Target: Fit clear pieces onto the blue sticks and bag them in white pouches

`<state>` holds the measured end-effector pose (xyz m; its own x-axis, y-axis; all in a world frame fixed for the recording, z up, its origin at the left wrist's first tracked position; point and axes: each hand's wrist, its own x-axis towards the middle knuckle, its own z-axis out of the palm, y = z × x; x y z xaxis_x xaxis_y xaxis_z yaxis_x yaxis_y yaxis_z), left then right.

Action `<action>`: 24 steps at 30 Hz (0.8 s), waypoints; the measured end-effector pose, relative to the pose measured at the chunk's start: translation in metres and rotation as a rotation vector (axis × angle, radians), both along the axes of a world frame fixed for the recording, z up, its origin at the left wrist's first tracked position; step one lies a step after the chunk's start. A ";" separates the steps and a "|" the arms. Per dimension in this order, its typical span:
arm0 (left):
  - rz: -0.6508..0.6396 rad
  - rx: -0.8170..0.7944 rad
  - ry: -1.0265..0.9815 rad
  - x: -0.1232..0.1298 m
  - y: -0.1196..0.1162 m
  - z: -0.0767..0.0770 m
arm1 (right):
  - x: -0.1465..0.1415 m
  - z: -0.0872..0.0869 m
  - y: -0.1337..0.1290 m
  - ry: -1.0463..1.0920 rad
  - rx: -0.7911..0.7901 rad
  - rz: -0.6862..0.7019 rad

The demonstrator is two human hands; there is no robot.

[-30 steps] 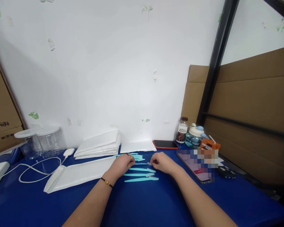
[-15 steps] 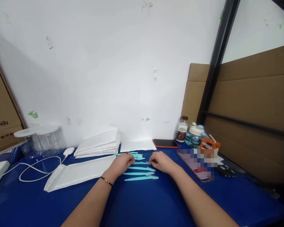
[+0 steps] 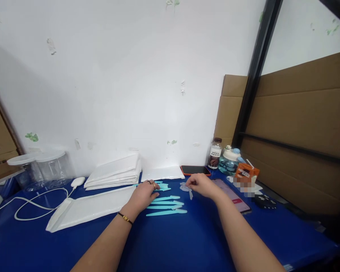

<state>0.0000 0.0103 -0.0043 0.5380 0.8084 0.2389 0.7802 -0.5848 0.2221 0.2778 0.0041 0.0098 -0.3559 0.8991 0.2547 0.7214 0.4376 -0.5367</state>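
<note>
Several turquoise eyebrow razors (image 3: 166, 214) lie in a spaced column on the blue tabletop, their handles pointing left. Behind them, more razors (image 3: 164, 186) sit in a loose pile. My left hand (image 3: 144, 194) rests at the left side of this pile, fingers reaching over it and thumb apart, with no razor gripped. My right hand (image 3: 200, 185) is to the right with its fingertips pinched together, right beside a small heap of clear plastic caps (image 3: 184, 187). Whether a cap is between those fingers is hidden.
A long white padded mailer (image 3: 93, 207) lies left, with a stack of mailers (image 3: 113, 172) behind it. An orange-edged phone (image 3: 195, 170), another phone (image 3: 232, 194), bottles (image 3: 215, 154) and an orange drink carton (image 3: 246, 173) stand right. Lidded clear jars (image 3: 55, 170) and a charger cable (image 3: 25, 200) are far left.
My right hand has moved off the razor tips to the right, where the clear caps now show. My left hand has let go of a razor and shifted slightly up.
</note>
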 end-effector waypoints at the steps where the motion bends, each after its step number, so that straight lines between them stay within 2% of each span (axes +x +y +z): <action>1: 0.023 0.021 0.004 -0.002 0.002 0.000 | 0.008 0.000 0.001 -0.017 -0.034 -0.013; 4: 0.046 0.033 0.035 -0.007 0.005 -0.001 | 0.020 -0.004 0.004 -0.101 -0.100 -0.001; 10: 0.015 0.027 0.064 -0.005 0.005 0.001 | 0.009 -0.012 0.006 -0.143 -0.203 0.030; 14: -0.042 -0.027 0.032 -0.002 0.004 0.001 | -0.002 -0.009 0.002 -0.120 -0.115 0.021; 19: -0.034 -0.037 0.042 -0.001 0.003 0.003 | -0.018 -0.006 -0.003 -0.025 -0.060 0.076; 24: -0.020 -0.027 0.060 -0.002 0.002 0.004 | -0.022 -0.012 0.000 -0.093 -0.008 0.074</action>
